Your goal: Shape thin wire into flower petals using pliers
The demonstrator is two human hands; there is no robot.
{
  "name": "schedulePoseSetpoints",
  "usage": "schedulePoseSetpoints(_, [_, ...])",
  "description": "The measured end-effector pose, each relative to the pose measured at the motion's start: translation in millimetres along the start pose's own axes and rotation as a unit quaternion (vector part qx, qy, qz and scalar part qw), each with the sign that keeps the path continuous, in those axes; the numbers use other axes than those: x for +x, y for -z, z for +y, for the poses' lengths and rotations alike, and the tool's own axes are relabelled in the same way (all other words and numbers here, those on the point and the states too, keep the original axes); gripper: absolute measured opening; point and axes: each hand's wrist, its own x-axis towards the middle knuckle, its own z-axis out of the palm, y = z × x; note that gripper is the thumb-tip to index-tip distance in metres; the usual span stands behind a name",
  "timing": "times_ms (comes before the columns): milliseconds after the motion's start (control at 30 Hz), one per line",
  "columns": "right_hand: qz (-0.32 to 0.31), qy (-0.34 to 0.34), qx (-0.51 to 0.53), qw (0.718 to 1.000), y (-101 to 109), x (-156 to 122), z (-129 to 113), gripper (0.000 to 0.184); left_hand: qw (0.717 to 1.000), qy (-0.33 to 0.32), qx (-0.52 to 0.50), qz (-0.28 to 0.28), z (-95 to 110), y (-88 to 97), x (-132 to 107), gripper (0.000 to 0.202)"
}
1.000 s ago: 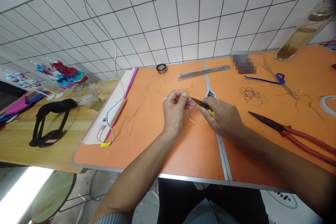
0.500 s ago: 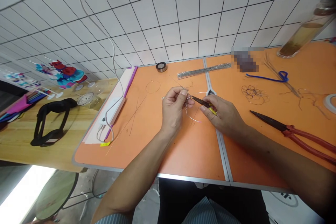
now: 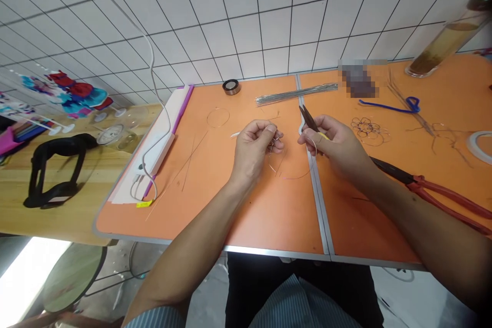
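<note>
Head view: the left hand, at frame centre, is closed in a pinch on a small wirework piece above the orange surface. The right hand, right of centre, is wrapped around yellow-handled pliers, jaws slightly parted and clear of the wirework. A trailing wire curves between both hands; whether the right fingers grip it cannot be told. The step appears to be wire forming; another bend would call for a steady left pinch and pliers tips aligned to the wire.
</note>
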Motion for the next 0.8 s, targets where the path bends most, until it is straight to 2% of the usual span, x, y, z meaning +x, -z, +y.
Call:
schedulePoseSetpoints(167, [-0.029,-0.017,0.046,0.998,-1,-5,-13,0.023,1.0,0.024,0.012,-0.008,1,-2.5,-2,0.018])
schedulePoseSetpoints(333, [-0.04,-0.044,0.064,0.996,2,-2,-19,0.013,0.998,0.016,0.046,-0.031,3,-3.4,-5,0.016])
schedulePoseSetpoints(533, [-0.042,-0.057,0.002,0.998,4,-1,-23,0.014,0.996,0.0,0.071,-0.046,7,-4.1,-7,0.013])
schedulePoseSetpoints(800, [-0.02,-0.043,-0.068,0.997,1,-1,-26,0.017,0.997,0.036,0.045,-0.043,11,-2.0,-5,0.007])
